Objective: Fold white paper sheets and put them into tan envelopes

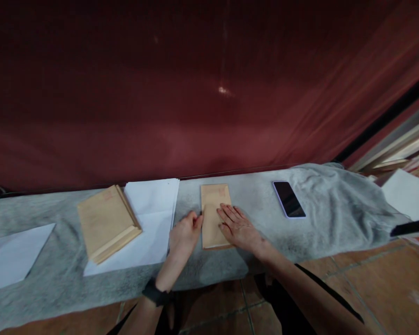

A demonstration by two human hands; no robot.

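Note:
A brown paper envelope (212,200) lies lengthwise before me on the grey cloth, a faint red print near its far end. My left hand (185,235), wearing a dark wristband, has its fingers curled closed at the envelope's left edge, thumb and forefinger touching it. Across the envelope's right side rests my right hand (240,229), flat with fingers stretched out, hiding part of the paper. Left of my hands, a stack of similar brown envelopes (106,218) sits tilted on several white paper sheets (153,209).
The grey cloth (261,242) covers a long narrow surface against a dark red wall (195,116). A phone with a purple edge (289,200) lies to the right. Another white sheet (14,256) is at far left. Tiled floor (380,279) shows below the front edge.

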